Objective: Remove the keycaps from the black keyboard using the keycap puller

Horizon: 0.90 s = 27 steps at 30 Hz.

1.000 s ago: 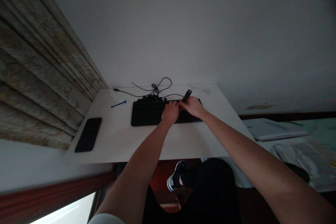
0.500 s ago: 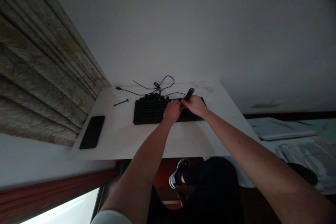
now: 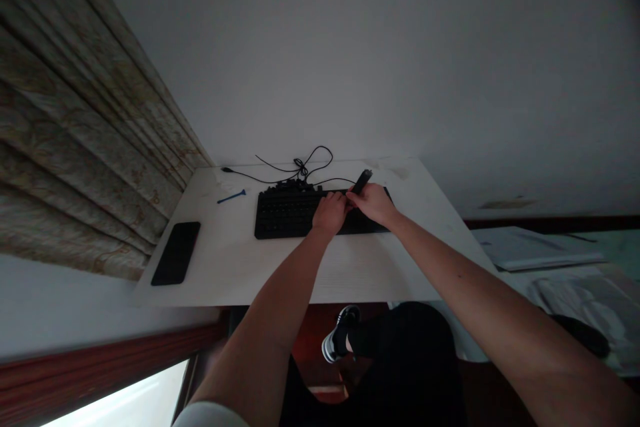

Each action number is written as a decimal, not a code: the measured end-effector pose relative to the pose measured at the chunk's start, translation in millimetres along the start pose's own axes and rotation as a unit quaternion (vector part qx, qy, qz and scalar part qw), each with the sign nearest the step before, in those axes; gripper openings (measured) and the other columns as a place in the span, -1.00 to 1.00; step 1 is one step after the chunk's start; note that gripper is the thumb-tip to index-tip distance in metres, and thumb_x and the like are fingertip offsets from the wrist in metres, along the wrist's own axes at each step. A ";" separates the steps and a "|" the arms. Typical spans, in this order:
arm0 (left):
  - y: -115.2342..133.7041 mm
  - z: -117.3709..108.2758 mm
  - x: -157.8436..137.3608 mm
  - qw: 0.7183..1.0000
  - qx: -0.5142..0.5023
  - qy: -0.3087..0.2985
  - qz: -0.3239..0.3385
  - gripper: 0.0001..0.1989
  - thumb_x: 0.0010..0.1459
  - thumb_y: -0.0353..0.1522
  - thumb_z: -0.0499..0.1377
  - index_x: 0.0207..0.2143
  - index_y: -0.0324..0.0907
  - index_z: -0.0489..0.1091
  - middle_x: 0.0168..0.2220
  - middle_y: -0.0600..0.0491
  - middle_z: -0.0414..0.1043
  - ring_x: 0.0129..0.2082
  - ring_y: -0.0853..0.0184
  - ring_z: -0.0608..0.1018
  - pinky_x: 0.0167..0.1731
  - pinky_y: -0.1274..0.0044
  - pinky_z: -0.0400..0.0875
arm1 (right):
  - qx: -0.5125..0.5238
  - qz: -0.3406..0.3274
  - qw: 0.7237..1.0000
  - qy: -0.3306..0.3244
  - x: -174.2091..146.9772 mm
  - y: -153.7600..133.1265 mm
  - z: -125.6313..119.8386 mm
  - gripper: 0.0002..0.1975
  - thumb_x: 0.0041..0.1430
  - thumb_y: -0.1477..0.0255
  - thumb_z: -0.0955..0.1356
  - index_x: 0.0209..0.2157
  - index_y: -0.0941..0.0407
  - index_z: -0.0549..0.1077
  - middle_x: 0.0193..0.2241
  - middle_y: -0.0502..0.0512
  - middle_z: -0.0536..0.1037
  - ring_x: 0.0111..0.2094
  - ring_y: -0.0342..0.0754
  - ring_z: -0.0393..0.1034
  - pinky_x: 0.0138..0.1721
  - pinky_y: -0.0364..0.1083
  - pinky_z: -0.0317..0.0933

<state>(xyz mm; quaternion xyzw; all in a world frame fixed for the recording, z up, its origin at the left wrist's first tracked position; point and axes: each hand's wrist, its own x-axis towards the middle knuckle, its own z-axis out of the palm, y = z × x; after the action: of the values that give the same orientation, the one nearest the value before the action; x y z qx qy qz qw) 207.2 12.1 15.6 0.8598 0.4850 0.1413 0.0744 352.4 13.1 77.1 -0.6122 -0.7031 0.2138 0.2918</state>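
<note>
A black keyboard lies on the white table, partly covered by my hands. My right hand is closed around a short black bar-like object, which tilts up to the right over the keyboard; its kind is unclear. Right beside it, my left hand rests over the keyboard with its fingers bent together, close to the bar's lower end. What those fingers pinch, if anything, is hidden. Small dark pieces, perhaps keycaps, are heaped along the keyboard's back edge.
A black cable loops behind the keyboard against the wall. To the left lie a thin blue tool and a black phone on the table. Curtains hang at left; papers are stacked low at right.
Both hands keep nearly the same pose over the keyboard. The whole view has shifted very slightly, and the black bar leans a touch further to the right.
</note>
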 end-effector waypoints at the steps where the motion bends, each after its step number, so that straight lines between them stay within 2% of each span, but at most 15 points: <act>1: 0.2 0.0 0.0 1.000 -0.002 0.001 0.002 -0.73 0.37 -0.27 0.09 0.00 -0.22 0.42 -0.03 -0.13 0.45 0.05 0.12 0.41 -0.03 0.34 0.36 | 0.011 0.004 1.000 0.003 4.9 -6.2 -4.7 -0.82 0.23 0.44 0.35 -0.37 0.21 0.58 -0.48 0.14 0.61 -0.43 -0.01 0.55 -0.37 -0.14 0.35; 6: -0.7 -3.5 -2.4 0.999 -0.046 0.011 -0.014 -0.77 0.35 -0.29 0.13 -0.03 -0.19 0.46 -0.03 -0.06 0.49 0.03 0.18 0.45 0.01 0.37 0.37 | 0.003 -0.007 1.000 -0.023 37.9 -44.8 -27.5 -0.86 0.16 0.48 0.42 -0.46 0.23 0.53 -0.61 0.13 0.54 -0.52 -0.03 0.52 -0.40 -0.14 0.39; 9: -3.2 -5.9 -4.3 0.994 -0.100 0.027 -0.032 -0.77 0.35 -0.28 0.15 -0.03 -0.17 0.46 -0.03 -0.03 0.53 0.00 0.23 0.48 0.04 0.40 0.37 | 0.087 0.020 0.996 0.013 44.8 -45.6 -32.7 -0.87 0.18 0.47 0.41 -0.39 0.26 0.53 -0.54 0.17 0.57 -0.50 -0.02 0.55 -0.40 -0.13 0.44; 11: -4.7 -5.9 -5.1 0.990 -0.128 0.046 -0.041 -0.76 0.35 -0.28 0.14 -0.01 -0.16 0.46 -0.02 -0.02 0.53 0.01 0.26 0.49 0.08 0.42 0.37 | 0.172 0.056 0.982 0.059 40.5 -30.4 -33.7 -0.85 0.20 0.44 0.40 -0.31 0.27 0.53 -0.46 0.20 0.61 -0.47 -0.03 0.57 -0.40 -0.12 0.48; 14: -5.6 -3.7 -5.6 0.986 -0.146 0.069 -0.050 -0.75 0.35 -0.29 0.14 0.02 -0.15 0.45 -0.01 -0.03 0.52 0.03 0.27 0.49 0.11 0.43 0.36 | 0.261 0.106 0.949 0.141 22.9 7.3 -35.5 -0.82 0.17 0.38 0.43 -0.30 0.24 0.52 -0.43 0.19 0.61 -0.46 -0.05 0.57 -0.41 -0.13 0.50; 18: -5.6 -0.9 -5.2 0.985 -0.141 0.085 -0.049 -0.74 0.36 -0.32 0.12 0.04 -0.16 0.44 -0.01 -0.06 0.51 0.06 0.27 0.48 0.12 0.43 0.37 | 0.332 0.181 0.888 0.261 -14.2 62.8 -34.9 -0.81 0.09 0.34 0.46 -0.39 0.19 0.47 -0.53 0.13 0.57 -0.54 -0.06 0.52 -0.47 -0.13 0.48; 21: -6.9 0.3 -5.0 0.984 -0.134 0.103 -0.058 -0.73 0.37 -0.36 0.09 0.07 -0.16 0.43 0.00 -0.08 0.48 0.09 0.26 0.47 0.14 0.42 0.38 | 0.348 0.235 0.858 0.294 -43.0 97.6 -25.7 -0.75 0.03 0.28 0.47 -0.45 0.18 0.46 -0.57 0.14 0.56 -0.57 -0.04 0.50 -0.51 -0.10 0.46; 24: -8.8 1.8 -5.7 0.978 -0.150 0.127 -0.072 -0.72 0.38 -0.39 0.06 0.07 -0.16 0.43 0.02 -0.09 0.45 0.09 0.26 0.47 0.15 0.40 0.38 | 0.325 0.250 0.854 0.320 -62.5 120.2 -13.6 -0.71 0.00 0.22 0.46 -0.47 0.19 0.49 -0.57 0.16 0.57 -0.56 -0.01 0.50 -0.52 -0.08 0.42; 27: -9.8 3.2 -6.7 0.973 -0.163 0.143 -0.081 -0.71 0.38 -0.42 0.04 0.08 -0.16 0.43 0.04 -0.09 0.43 0.10 0.27 0.46 0.18 0.39 0.37 | 0.262 0.232 0.877 0.328 -69.4 129.1 -7.5 -0.66 0.04 0.16 0.42 -0.44 0.20 0.52 -0.55 0.19 0.59 -0.52 0.03 0.52 -0.47 -0.05 0.41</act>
<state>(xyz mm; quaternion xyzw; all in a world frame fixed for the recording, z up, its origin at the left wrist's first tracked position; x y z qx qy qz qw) 197.0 11.4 8.9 0.7650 0.5286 0.3337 0.1547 458.0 -35.2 -12.7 -0.6937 -0.3230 0.2387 0.5979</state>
